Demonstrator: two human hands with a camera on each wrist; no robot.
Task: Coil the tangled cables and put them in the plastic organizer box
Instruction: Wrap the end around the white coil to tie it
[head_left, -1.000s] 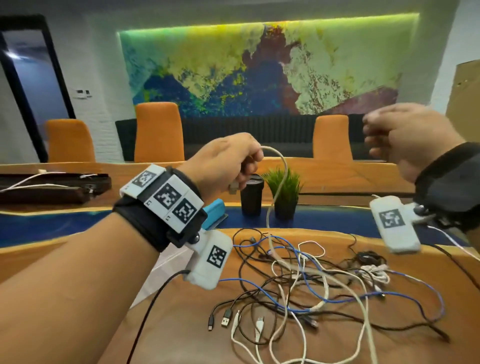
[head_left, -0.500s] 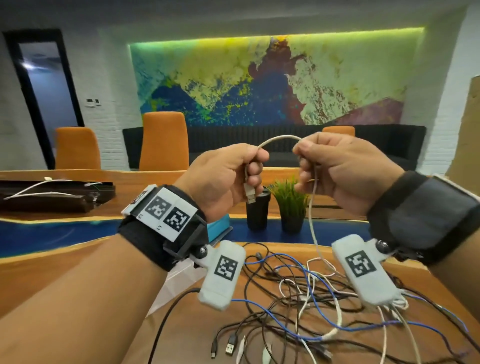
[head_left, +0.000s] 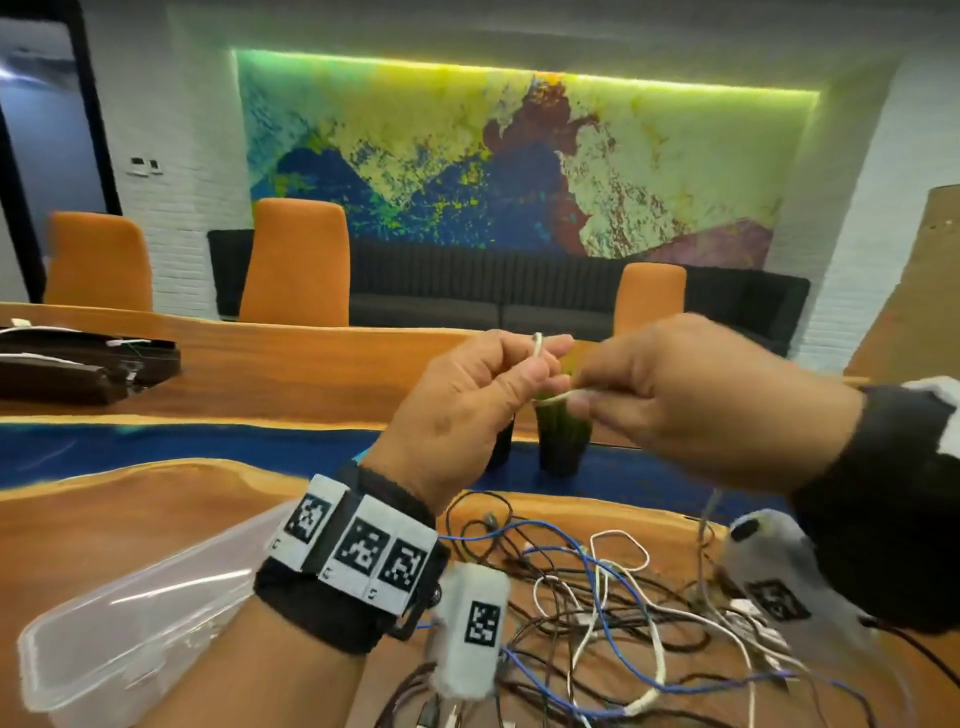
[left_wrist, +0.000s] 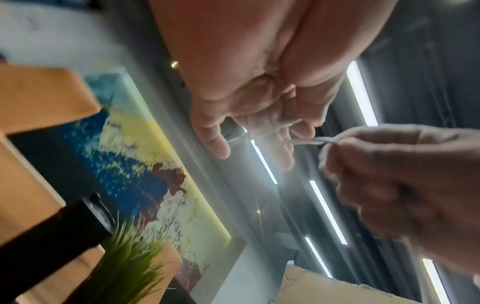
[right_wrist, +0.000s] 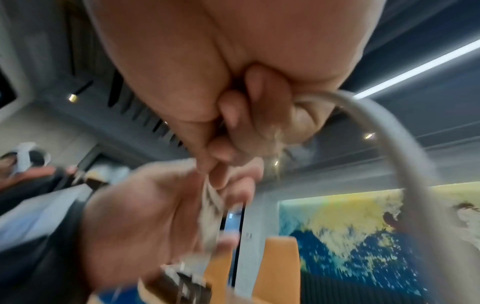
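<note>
Both hands are raised above the table and meet over a white cable. My left hand pinches a small loop of it between thumb and fingers. My right hand grips the same white cable just to the right, and the cable trails down from it to the pile. In the left wrist view the white cable runs from my left fingers to the right hand. A tangle of black, blue and white cables lies on the wooden table. The clear plastic organizer box sits at lower left.
A small potted green plant and a black cup stand behind the hands. Dark cases lie at the far left on the table. Orange chairs and a dark sofa are beyond.
The right hand came in from the upper right and took hold of the white cable beside the left hand. Both hands have closed together, with the cable now looped in the left fingers.
</note>
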